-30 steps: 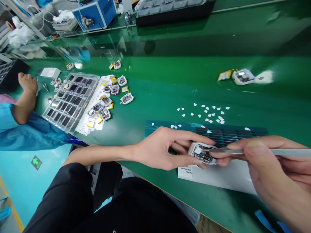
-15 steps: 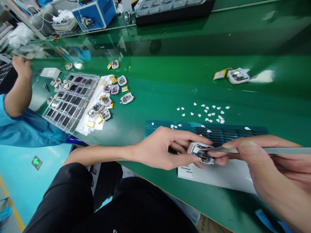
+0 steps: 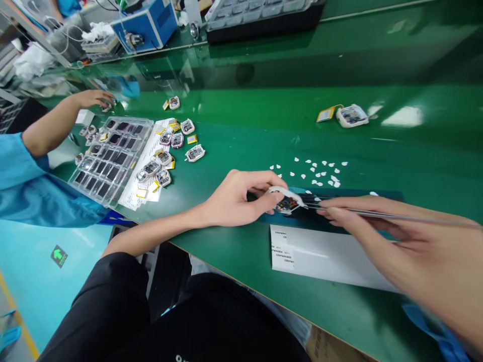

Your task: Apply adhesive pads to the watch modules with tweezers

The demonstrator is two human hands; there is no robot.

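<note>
1. Nearest in, the white label sheet (image 3: 332, 259) lies flat on the green worktop (image 3: 245, 146), just in front of both hands and touched by neither.
2. Right hand (image 3: 400, 241) is pinched around the tweezers (image 3: 377, 214), whose tips reach left to the open side of the small white device (image 3: 286, 199).
3. Left hand (image 3: 241, 198) is clamped on that device, thumb and fingers around its shell, tilting it on edge over the dark sticker sheet (image 3: 339, 208).
4. My read: this is the fitting step, tweezers working inside the open shell. The next move calls for a steady grip from the left hand and a fine, shallow touch from the tips.
5. Compared with a second ago, the device has gone from lying flat near the label sheet to standing tilted further up, over the dark sheet; both hands have moved away from the body with it.
6. Beyond, white backing scraps (image 3: 320, 171) lie scattered on the worktop.
7. Further left, a cluster of open devices (image 3: 166, 161) sits beside a clear tray (image 3: 109, 158).
8. Far left, a co-worker's hand (image 3: 94, 98), earlier resting near the tray's corner, now reaches out past it.
9. Far right, one lone device (image 3: 350, 115) with a yellow tab sits well apart.
</note>
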